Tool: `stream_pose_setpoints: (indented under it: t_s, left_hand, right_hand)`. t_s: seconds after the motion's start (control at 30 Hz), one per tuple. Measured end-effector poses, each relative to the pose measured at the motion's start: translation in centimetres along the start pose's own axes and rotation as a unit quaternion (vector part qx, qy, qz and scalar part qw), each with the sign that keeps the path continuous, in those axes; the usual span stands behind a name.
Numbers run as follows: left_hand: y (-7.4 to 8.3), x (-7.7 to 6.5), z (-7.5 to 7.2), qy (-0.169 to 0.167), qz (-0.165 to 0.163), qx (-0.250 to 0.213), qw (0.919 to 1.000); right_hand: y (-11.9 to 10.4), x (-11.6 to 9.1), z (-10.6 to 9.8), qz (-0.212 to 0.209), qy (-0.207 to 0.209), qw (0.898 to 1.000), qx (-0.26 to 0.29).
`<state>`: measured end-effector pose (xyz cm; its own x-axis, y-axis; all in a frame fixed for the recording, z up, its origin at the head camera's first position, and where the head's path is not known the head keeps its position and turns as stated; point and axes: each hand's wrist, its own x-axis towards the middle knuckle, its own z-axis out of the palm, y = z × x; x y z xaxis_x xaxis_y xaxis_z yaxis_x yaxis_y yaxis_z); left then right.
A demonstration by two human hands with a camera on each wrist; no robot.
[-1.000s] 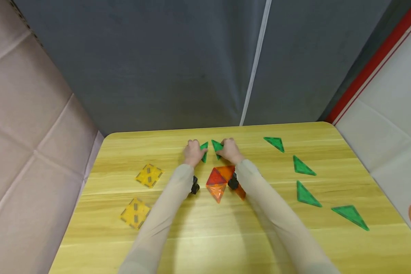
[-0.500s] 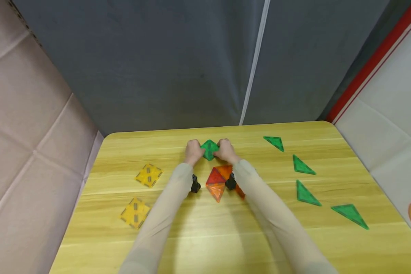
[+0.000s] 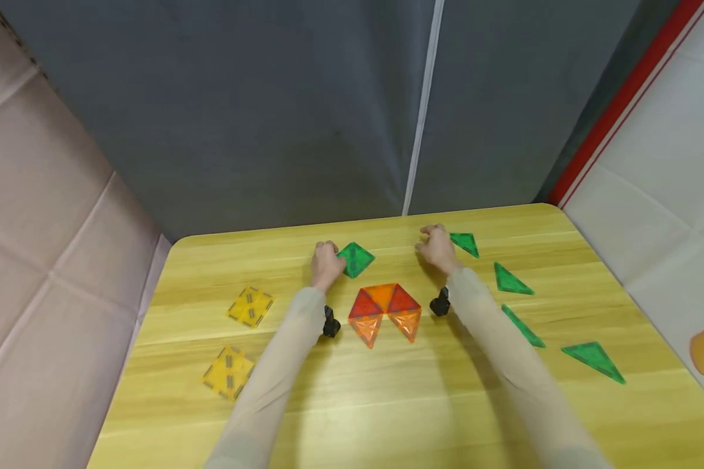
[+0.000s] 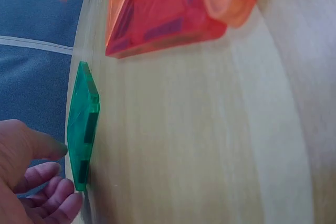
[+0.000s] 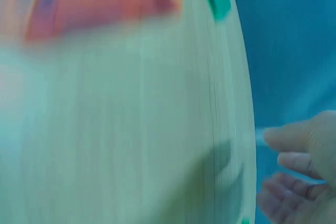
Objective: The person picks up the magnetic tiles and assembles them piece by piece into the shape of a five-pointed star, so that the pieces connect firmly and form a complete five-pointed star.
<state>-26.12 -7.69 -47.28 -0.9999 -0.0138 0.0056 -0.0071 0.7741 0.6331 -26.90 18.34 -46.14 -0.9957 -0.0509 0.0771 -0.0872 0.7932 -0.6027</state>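
Note:
Two translucent green triangle magnetic tiles lie edge to edge as a diamond (image 3: 358, 260) near the table's back. My left hand (image 3: 326, 263) is at the diamond's left corner and pinches it, with the thumb (image 4: 50, 146) against its side and the fingertips curled by its end. My right hand (image 3: 439, 249) is over the back of the table with nothing in it, thumb and fingers apart and loosely bent. Just right of it lies a single green triangle tile (image 3: 465, 243). In front of the diamond, red and orange triangle tiles (image 3: 384, 303) form an arch.
Farther right on the wooden table lie a green triangle tile (image 3: 512, 280), a second green tile (image 3: 523, 327) partly behind the right sleeve, and a third green tile (image 3: 594, 360). Two yellow tile squares (image 3: 250, 307) lie at the left. A grey curtain (image 3: 258, 130) hangs beyond the back edge.
The two green triangles came together into a diamond between the hands. My right hand then let go and moved right toward the loose green tile; the left stayed at the diamond.

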Motion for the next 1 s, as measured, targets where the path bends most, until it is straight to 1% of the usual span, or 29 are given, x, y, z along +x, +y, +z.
stream_pose_setpoints:
  t_s: [0.13,0.23,0.37,0.57,0.63,0.73,0.87,1.0]
  left_hand:
    - [0.3,0.0,0.3,0.02,0.03,-0.012,0.9993]
    - [0.8,0.0,0.5,0.019,0.05,-0.025,0.9982]
    - [2.0,0.0,0.8,0.002,0.067,-0.035,0.9971]
    - [3.8,-0.1,1.7,-0.031,0.089,-0.041,0.9947]
    - [4.3,0.0,2.1,-0.042,0.101,-0.041,0.9931]
    - [5.0,-0.1,2.8,-0.057,0.119,-0.042,0.9904]
    - [6.0,0.0,3.8,-0.082,0.142,-0.047,0.9853]
    - [7.0,-0.1,4.9,-0.116,0.164,-0.045,0.9786]
  right_hand:
    - [2.5,-0.9,-2.0,0.052,0.006,0.996,-0.067]
    - [4.0,-1.5,-2.7,0.084,-0.002,0.991,-0.102]
    - [5.0,-1.9,-3.1,0.094,-0.008,0.987,-0.126]
    - [4.8,-2.1,-2.8,0.091,-0.025,0.989,-0.115]
    - [4.6,-2.1,-2.5,0.083,-0.029,0.99,-0.11]
    - [4.2,-2.3,-1.9,0.054,-0.03,0.993,-0.103]
    - [3.3,-2.7,-1.2,0.002,-0.037,0.996,-0.084]
    - [2.8,-3.1,-0.8,-0.055,-0.051,0.995,-0.071]
